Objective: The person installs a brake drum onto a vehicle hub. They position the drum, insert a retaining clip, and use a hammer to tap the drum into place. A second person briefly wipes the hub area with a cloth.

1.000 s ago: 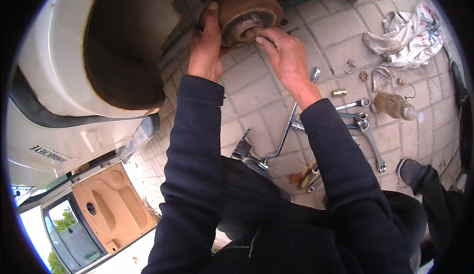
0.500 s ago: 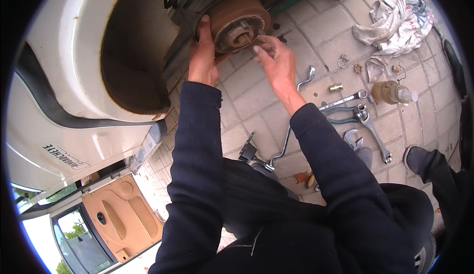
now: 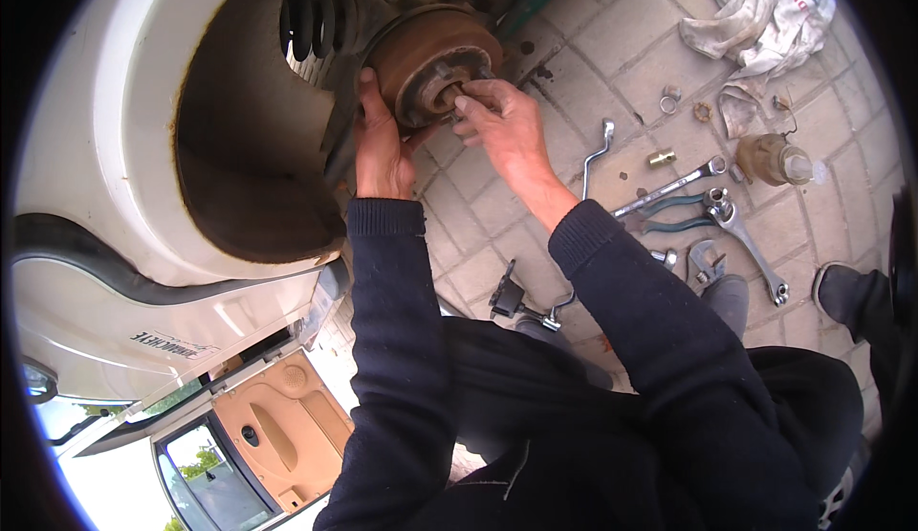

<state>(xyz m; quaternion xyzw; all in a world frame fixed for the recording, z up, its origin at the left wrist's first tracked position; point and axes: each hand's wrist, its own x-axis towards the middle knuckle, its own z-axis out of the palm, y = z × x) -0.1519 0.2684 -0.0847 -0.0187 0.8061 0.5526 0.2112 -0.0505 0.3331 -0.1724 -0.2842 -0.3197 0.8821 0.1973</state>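
on round drum [image 3: 430, 50] (rusty) — left hand [image 3: 383, 153], bare

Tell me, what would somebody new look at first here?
Probably the rusty round drum near the top middle, with the left hand against its side and the right hand at its centre. Next, the dark, rust-edged wheel arch on the left. Then, shiny wrenches on the paving stones at right.

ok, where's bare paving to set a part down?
Beige-grey paving shows bare between the two navy knit sleeves, and between the rusty brown round drum and the crumpled white rag. Crowded around the shiny steel wrench, teal-handled pliers and murky plastic bottle; tight at the drum, with bare left hand and right hand.
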